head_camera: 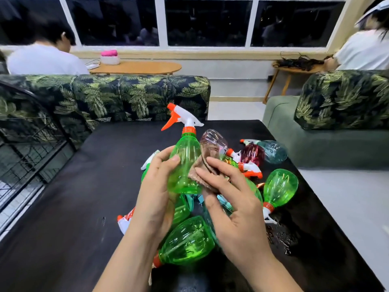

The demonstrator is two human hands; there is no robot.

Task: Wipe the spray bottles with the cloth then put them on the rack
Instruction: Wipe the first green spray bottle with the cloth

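Observation:
My left hand [155,186] grips an upright green spray bottle [185,163] with a white and orange trigger head, held above the black table [84,197]. Against the bottle's right side my right hand [231,199] presses a small brown cloth [202,175], its fingers curled round the cloth. Under and around my hands lies a heap of several spray bottles: a green one [187,241] near me, another green one [280,186] at the right, a dark red one [252,154], a pale blue one [273,151] and a clear pinkish one [212,140].
A black wire rack [31,144] stands at the table's left edge. A leaf-patterned sofa back [126,95] runs behind the table, and a green sofa [326,144] sits to the right. Two people sit farther back, near the windows. Water drops [282,234] wet the table's right side.

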